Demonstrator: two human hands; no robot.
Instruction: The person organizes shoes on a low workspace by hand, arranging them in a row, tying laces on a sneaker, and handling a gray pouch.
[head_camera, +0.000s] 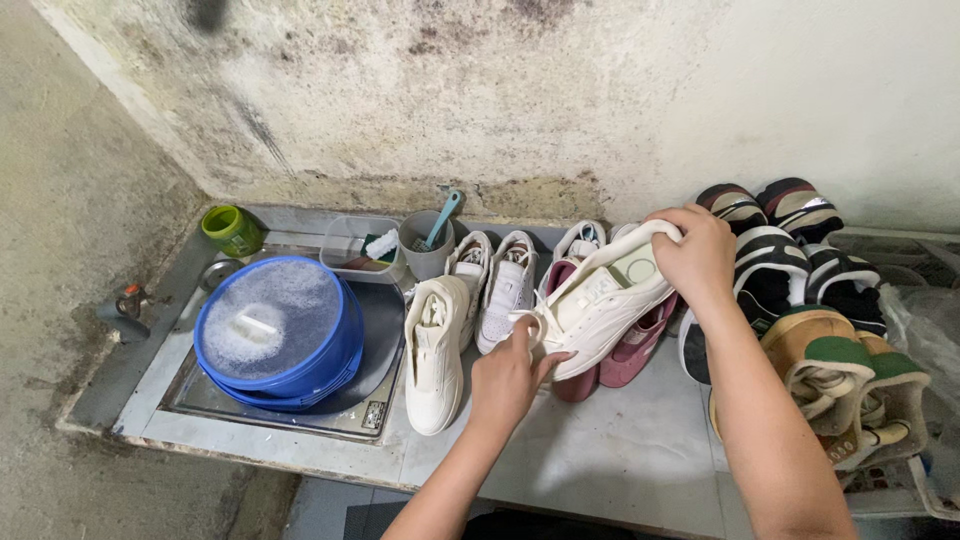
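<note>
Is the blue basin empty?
No, the blue basin in the sink holds foamy water with a white brush floating in it.

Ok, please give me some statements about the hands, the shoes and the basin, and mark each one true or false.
1. Both hands hold one white shoe. True: the left hand has its grip at the toe end and the right hand at the heel.
2. The blue basin is dry and empty. False: it holds foamy water.
3. The basin sits in the sink. True.
4. A pink shoe lies under the held shoe. True.
5. The green cup stands to the right of the shoes. False: it stands at the far left, behind the basin.
</note>
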